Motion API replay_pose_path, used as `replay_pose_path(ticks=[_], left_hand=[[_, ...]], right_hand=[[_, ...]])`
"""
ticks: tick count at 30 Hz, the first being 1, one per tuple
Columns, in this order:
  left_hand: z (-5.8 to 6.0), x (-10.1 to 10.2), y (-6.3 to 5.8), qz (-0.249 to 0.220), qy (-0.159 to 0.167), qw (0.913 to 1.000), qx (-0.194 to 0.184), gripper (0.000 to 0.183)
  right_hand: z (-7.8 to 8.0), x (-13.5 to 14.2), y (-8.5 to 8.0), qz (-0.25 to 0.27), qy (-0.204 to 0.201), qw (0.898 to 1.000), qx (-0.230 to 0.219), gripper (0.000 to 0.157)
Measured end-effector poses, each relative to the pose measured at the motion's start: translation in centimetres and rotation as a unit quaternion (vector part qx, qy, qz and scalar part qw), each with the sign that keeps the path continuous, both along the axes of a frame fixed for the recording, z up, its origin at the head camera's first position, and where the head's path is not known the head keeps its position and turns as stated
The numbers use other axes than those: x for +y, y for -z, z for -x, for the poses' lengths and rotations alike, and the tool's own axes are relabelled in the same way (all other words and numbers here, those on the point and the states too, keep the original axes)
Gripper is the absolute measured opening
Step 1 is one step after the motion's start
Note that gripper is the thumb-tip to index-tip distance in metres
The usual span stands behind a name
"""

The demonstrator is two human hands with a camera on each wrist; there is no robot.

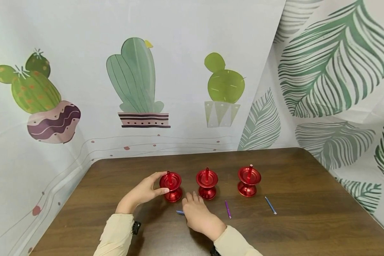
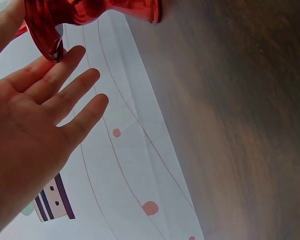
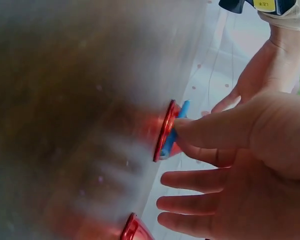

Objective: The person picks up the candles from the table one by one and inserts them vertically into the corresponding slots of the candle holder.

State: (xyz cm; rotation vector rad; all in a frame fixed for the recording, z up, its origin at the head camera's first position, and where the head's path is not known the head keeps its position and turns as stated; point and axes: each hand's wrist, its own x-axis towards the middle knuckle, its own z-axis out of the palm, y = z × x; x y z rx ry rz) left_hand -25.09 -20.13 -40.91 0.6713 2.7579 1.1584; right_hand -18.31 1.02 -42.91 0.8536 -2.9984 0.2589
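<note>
My left hand [image 1: 144,192] grips the dish of the leftmost red candle holder [image 1: 175,195] between thumb and index finger. In the left wrist view, the other fingers of that hand spread out below the candle holder's dish [image 2: 42,35]. My right hand [image 1: 199,216], low over the table just to the right, pinches a thin blue stick [image 3: 185,108] between thumb and index finger. From the head view only one end of this stick [image 1: 179,212] shows; the hand covers the rest. Its remaining fingers are extended.
Two more red candle holders stand upright, one in the middle [image 1: 207,192] and one to the right [image 1: 247,190] with a pale tip in its tube. A purple stick [image 1: 227,209] and another blue stick [image 1: 270,205] lie on the brown wooden table [image 1: 307,227]. Behind hangs a printed cloth [image 1: 185,71].
</note>
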Motion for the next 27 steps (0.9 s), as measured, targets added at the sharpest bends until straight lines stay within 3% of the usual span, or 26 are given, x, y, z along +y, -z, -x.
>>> replay_pose_path(ticks=[4,7,13,18,23,27], left_hand=[[0.0,-0.1,0.0,-0.004,0.004,1.0000,0.001,0.064],[0.0,0.0,-0.1,-0.004,0.005,1.0000,0.004,0.063],[-0.1,0.0,-0.2,-0.006,0.004,1.0000,0.003,0.063],[-0.2,0.0,-0.2,-0.002,0.002,1.0000,0.009,0.062],[-0.1,0.0,-0.1,-0.003,0.001,1.0000,0.007,0.063],[-0.1,0.0,-0.1,-0.004,0.004,1.0000,0.006,0.063]], right_hand=[[0.2,0.4,-0.4,0.028,-0.016,0.999,0.024,0.034],[0.3,0.9,-0.9,0.057,-0.033,0.997,0.041,0.021],[0.8,1.9,-1.9,0.139,-0.062,0.988,0.024,0.023],[1.3,2.1,-3.0,0.215,-0.082,0.973,0.004,0.018],[2.4,2.0,-3.8,0.305,-0.074,0.948,-0.053,0.009],[3.6,1.5,-4.3,0.402,-0.052,0.907,-0.115,0.005]])
